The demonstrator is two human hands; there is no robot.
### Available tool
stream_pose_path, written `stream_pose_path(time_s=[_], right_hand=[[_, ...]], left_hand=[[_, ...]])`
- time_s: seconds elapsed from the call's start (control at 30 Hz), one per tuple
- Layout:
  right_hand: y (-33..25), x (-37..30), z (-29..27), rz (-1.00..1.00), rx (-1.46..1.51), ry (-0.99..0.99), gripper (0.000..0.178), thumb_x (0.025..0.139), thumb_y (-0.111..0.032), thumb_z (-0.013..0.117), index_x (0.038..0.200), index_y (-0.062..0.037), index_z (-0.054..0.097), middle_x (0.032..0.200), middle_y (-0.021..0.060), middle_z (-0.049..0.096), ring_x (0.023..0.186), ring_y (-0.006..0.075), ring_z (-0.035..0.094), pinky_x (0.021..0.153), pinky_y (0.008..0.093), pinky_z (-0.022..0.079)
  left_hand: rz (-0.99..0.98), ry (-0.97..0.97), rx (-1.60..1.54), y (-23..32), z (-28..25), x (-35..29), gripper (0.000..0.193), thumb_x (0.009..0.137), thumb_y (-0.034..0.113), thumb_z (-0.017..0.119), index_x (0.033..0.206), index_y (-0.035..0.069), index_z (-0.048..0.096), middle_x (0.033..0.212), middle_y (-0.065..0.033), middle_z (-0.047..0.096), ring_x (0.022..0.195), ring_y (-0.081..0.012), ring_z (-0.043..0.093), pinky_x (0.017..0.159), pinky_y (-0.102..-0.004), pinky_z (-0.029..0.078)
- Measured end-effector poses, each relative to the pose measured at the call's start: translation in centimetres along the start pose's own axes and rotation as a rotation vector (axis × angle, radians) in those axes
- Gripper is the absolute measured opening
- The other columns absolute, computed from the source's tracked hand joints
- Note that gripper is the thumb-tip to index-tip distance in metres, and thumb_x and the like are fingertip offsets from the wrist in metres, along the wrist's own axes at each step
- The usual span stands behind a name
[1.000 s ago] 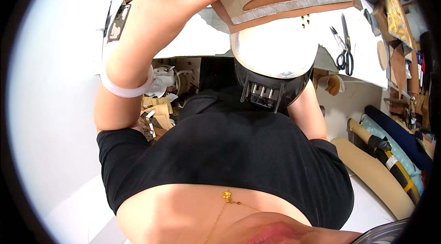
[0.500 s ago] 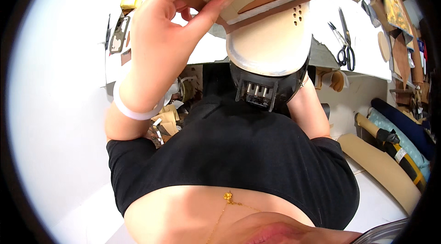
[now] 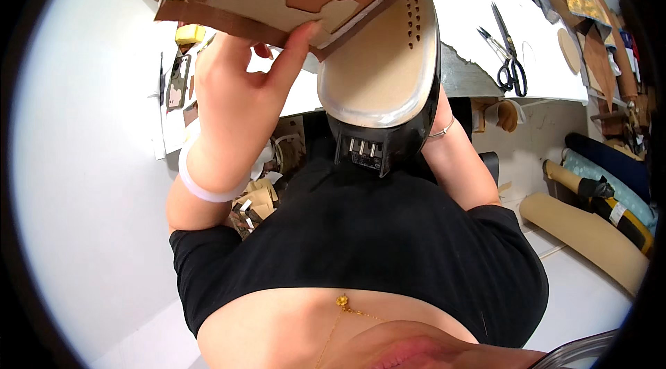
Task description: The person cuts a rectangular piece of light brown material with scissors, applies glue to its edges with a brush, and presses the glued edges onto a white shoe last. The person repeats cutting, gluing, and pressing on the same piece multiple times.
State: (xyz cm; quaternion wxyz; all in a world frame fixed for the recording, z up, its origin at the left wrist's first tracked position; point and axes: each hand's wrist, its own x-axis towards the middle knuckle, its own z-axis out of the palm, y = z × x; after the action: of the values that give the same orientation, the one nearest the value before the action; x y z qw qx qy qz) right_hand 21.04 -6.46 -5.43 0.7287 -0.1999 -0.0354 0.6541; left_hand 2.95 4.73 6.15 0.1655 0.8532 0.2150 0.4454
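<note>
My left hand [image 3: 232,88] pinches the near corner of a flat brown panel [image 3: 274,29], perhaps leather, with cream and reddish-brown patches, between thumb and fingers. Under the panel's edge lies the pale soleplate [image 3: 378,81] of a black cordless iron [image 3: 343,134]. It faces up, with small steam holes on its far part and three metal pins at the heel. The panel overlaps the soleplate; whether they touch I cannot tell. On the iron's right side my right hand [image 3: 442,108] supports it from behind and below, its fingers hidden by the body.
A white worktable [image 3: 548,63] carries black scissors [image 3: 511,56], a smaller pointed tool [image 3: 492,39], a patterned phone [image 3: 178,82] and a yellow block [image 3: 189,34]. Leather scraps [image 3: 600,63] crowd its right side. Rolled materials [image 3: 586,230] lean at the lower right.
The panel and iron have shifted left in view, and the panel has turned, showing its left end. More of the soleplate and its holes show. My left hand keeps its pinch.
</note>
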Motion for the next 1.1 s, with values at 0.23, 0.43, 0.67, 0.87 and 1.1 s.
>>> stream_pose_path(time_s=[0.23, 0.43, 0.67, 0.87, 1.1], right_hand=[[0.6, 0.9, -1.9, -0.027, 0.072, -0.126, 0.072, 0.104, -0.061, 0.044, 0.154, -0.008, 0.042, 0.147, 0.0122, 0.056, 0.131, 0.025, 0.058, 0.108, 0.0424, 0.052], [0.5, 1.1, -2.0, -0.057, 0.117, -0.151, 0.06, 0.106, -0.046, 0.048, 0.151, -0.0068, 0.045, 0.144, 0.0117, 0.059, 0.127, 0.025, 0.061, 0.105, 0.0412, 0.054], [-0.7, 0.4, -2.1, 0.08, 0.188, -0.057, 0.046, 0.107, -0.026, 0.051, 0.147, -0.0035, 0.05, 0.141, 0.0128, 0.061, 0.125, 0.0257, 0.062, 0.105, 0.0402, 0.053], [-0.3, 1.6, -2.5, -0.037, 0.12, -0.132, 0.069, 0.105, -0.059, 0.045, 0.153, -0.0084, 0.043, 0.147, 0.0103, 0.056, 0.133, 0.0252, 0.057, 0.109, 0.0422, 0.051], [-0.6, 2.1, -2.3, -0.101, 0.068, -0.106, 0.068, 0.105, -0.057, 0.045, 0.153, -0.008, 0.042, 0.148, 0.0106, 0.055, 0.134, 0.0256, 0.056, 0.109, 0.0417, 0.051]], left_hand=[[-0.389, -0.121, -0.512, -1.3, -0.9, 1.6, 0.026, 0.092, 0.006, 0.078, 0.11, -0.004, 0.062, 0.104, -0.0129, 0.074, 0.096, -0.0147, 0.07, 0.085, -0.0267, 0.055], [-0.506, -0.285, -0.608, -2.8, -2.1, 2.5, 0.034, 0.095, 0.01, 0.074, 0.122, -0.005, 0.06, 0.108, -0.0102, 0.074, 0.096, -0.0145, 0.07, 0.086, -0.0293, 0.055], [-0.558, -0.321, -0.506, -3.5, -2.8, 2.7, 0.036, 0.093, 0.013, 0.078, 0.12, -0.003, 0.062, 0.098, -0.0064, 0.073, 0.082, -0.0081, 0.063, 0.073, -0.0245, 0.05], [-0.573, -0.257, -0.438, -3.2, -2.9, 2.1, 0.031, 0.092, 0.01, 0.079, 0.112, -0.005, 0.061, 0.098, -0.009, 0.073, 0.083, -0.0091, 0.066, 0.073, -0.0229, 0.051], [-0.583, -0.183, -0.45, -2.8, -2.9, 1.4, 0.026, 0.094, 0.008, 0.076, 0.114, -0.004, 0.062, 0.096, -0.0075, 0.072, 0.084, -0.0084, 0.065, 0.072, -0.0241, 0.05]])
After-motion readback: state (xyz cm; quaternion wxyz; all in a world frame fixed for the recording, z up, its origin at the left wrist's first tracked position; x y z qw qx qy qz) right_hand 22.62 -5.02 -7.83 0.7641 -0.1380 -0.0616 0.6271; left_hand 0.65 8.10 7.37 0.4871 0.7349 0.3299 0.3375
